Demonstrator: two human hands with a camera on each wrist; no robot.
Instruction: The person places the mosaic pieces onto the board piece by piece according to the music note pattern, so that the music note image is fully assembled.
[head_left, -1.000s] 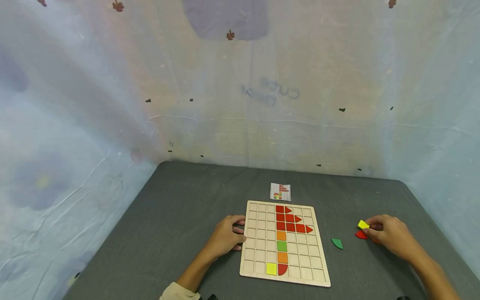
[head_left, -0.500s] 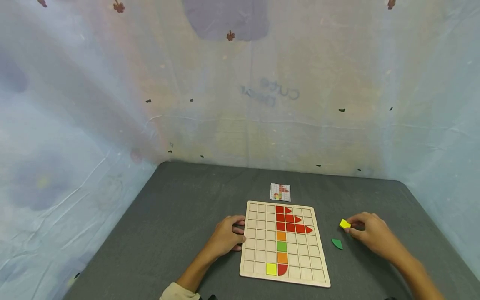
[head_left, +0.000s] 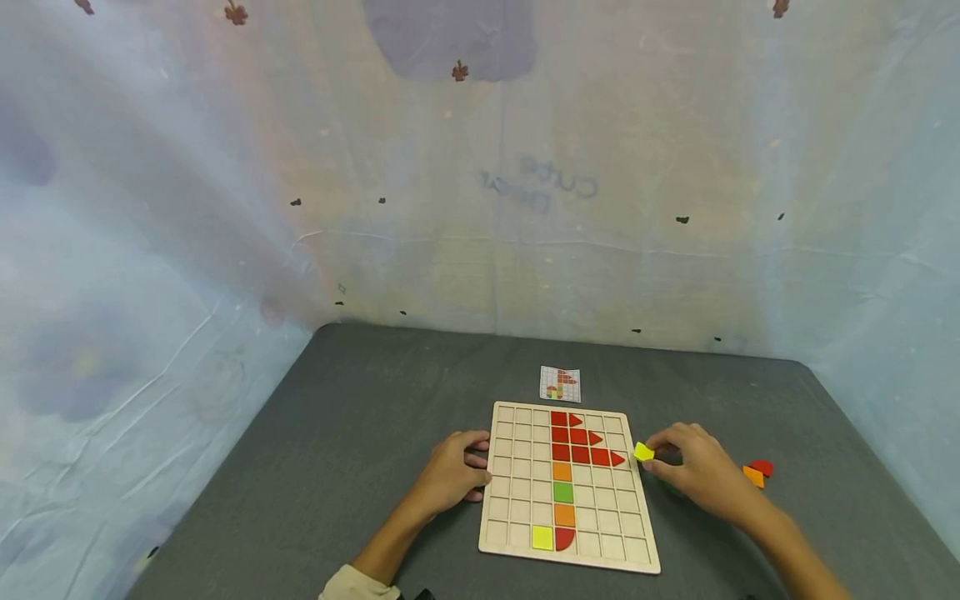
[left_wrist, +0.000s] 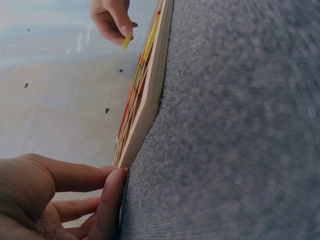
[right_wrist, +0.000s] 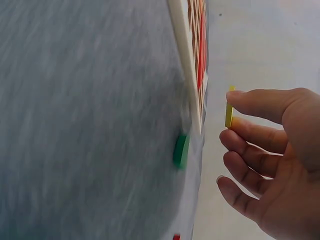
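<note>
Between thumb and forefinger my right hand [head_left: 693, 468] pinches a yellow square tile [head_left: 643, 452], held just off the right edge of a wooden grid board [head_left: 517, 479]. In the right wrist view the yellow tile [right_wrist: 229, 107] is seen edge-on. On the board lie red squares and triangles, orange and green squares, a yellow square [head_left: 542, 537] and a red quarter-round piece [head_left: 565, 539]. My left hand [head_left: 452, 468] rests at the board's left edge, thumb and fingertips touching it. A green piece [right_wrist: 181, 151] lies on the table, mostly hidden by my right hand in the head view.
An orange tile [head_left: 753, 477] and a red piece [head_left: 762, 467] lie to the right of my right hand. Behind the board lies a small pattern card [head_left: 560, 383]. The dark grey table [head_left: 390, 383] meets pale hanging cloth at the back and sides.
My right hand has moved left with the yellow tile, from beside the loose pieces at the right to the board's right edge. The orange and red pieces now show. The left hand stays put.
</note>
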